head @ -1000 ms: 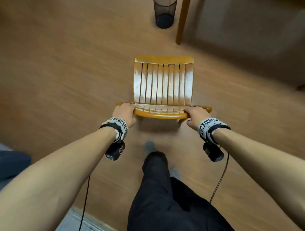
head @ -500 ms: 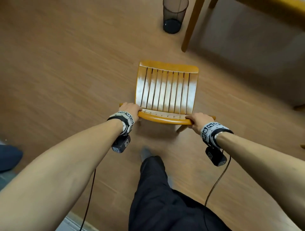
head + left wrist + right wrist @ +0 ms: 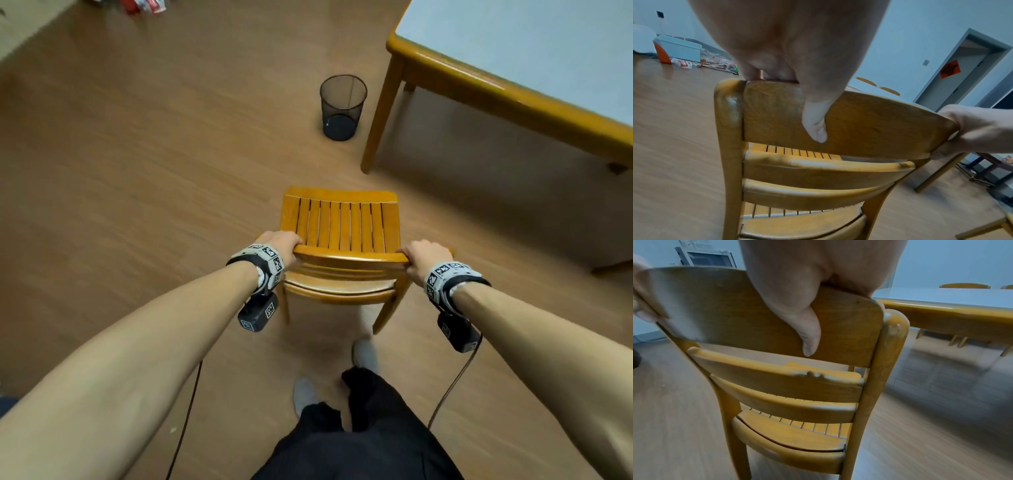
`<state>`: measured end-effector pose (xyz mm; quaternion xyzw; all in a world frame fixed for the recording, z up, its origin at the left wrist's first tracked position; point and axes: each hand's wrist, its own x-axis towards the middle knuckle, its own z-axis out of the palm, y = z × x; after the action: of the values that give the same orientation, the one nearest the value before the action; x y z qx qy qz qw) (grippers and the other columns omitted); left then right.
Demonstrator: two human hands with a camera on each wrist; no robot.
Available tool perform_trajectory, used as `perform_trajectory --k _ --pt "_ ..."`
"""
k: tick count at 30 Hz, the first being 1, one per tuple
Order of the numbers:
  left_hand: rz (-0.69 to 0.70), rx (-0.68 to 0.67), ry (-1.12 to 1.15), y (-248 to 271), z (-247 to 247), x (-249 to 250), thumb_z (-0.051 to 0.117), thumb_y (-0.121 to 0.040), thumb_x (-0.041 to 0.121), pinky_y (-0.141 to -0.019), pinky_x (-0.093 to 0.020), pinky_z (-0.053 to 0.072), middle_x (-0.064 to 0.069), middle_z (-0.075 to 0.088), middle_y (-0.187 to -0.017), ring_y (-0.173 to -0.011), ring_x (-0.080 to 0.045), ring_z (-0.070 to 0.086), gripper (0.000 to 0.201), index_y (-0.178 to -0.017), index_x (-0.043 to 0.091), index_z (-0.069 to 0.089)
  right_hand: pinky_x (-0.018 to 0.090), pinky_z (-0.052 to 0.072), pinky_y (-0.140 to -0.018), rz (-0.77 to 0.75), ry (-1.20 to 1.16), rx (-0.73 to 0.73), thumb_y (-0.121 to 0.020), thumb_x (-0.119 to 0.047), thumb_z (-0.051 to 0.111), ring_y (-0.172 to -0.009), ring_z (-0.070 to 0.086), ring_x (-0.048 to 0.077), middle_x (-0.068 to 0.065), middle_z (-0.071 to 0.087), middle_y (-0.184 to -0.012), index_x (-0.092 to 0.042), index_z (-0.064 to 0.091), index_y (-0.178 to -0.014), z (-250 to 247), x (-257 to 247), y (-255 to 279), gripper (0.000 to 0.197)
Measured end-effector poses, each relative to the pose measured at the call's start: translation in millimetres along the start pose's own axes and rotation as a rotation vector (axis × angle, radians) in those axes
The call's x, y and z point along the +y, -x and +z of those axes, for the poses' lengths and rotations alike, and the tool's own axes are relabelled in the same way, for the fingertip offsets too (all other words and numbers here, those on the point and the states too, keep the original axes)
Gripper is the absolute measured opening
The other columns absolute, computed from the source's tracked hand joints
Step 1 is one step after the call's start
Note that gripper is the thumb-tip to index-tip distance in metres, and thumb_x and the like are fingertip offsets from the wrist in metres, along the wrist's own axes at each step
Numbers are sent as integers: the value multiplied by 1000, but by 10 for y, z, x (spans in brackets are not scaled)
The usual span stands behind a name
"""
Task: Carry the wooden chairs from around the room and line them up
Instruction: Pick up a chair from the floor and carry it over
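Left hand point(image 3: 279, 244) gripped left end of wooden chair point(image 3: 340, 224) top back rail, fingers curled over, thumb on rear face. Right hand point(image 3: 426, 257) gripped right end likewise. Chair stood on wood floor point(image 3: 137, 205) directly ahead of person, btwn both arms. Mesh wastebasket point(image 3: 342, 106) beyond, beside table point(image 3: 496, 89) leg.

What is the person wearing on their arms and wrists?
Both forearms are bare, with no sleeves. Each wrist has a grey band printed with black-and-white square code markers, edged by a black strap. Under each wrist hangs a small black boxy camera with its own square markers, and a thin dark cable trails down from it. The left hand and right hand wear no gloves.
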<state>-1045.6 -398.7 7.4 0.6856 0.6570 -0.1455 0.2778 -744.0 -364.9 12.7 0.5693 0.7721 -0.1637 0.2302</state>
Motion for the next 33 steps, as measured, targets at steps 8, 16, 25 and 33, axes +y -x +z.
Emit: perform_trajectory --k 8,16,25,33 --pt "-167 10 -12 -613 -308 -183 64 -89 24 -66 -31 45 2 63 -87 -80 -25 60 10 -84 31 60 39 58 -74 -143 7 -50 -89 -18 62 -79 65 21 -5 65 -83 -31 66 -96 -318 48 -897 15" --pt "-304 57 129 -1155 -791 -563 72 -86 38 -68 -31 45 3 64 -88 -82 -25 62 13 -85 35 59 37 57 -70 -254 74 -3 -89 -22 63 -74 62 18 -9 59 -76 -33 59 -84 -1052 -73 -2067 12" --pt "-345 118 161 -1867 -1459 -1439 70 -87 41 -67 -30 43 2 65 -90 -82 -23 60 13 -92 30 66 37 54 -71 -314 161 15 -87 -20 63 -76 57 25 -3 57 -83 -32 59 -88 -1950 -721 -3253 12" --pt "-341 109 104 -2749 -2253 -2717 70 -88 40 -68 -32 47 0 68 -99 -83 -23 59 19 -103 29 69 35 56 -67 -267 105 13 -93 -25 61 -73 62 21 -5 60 -78 -29 68 -96 -2514 -1630 -4395 9"
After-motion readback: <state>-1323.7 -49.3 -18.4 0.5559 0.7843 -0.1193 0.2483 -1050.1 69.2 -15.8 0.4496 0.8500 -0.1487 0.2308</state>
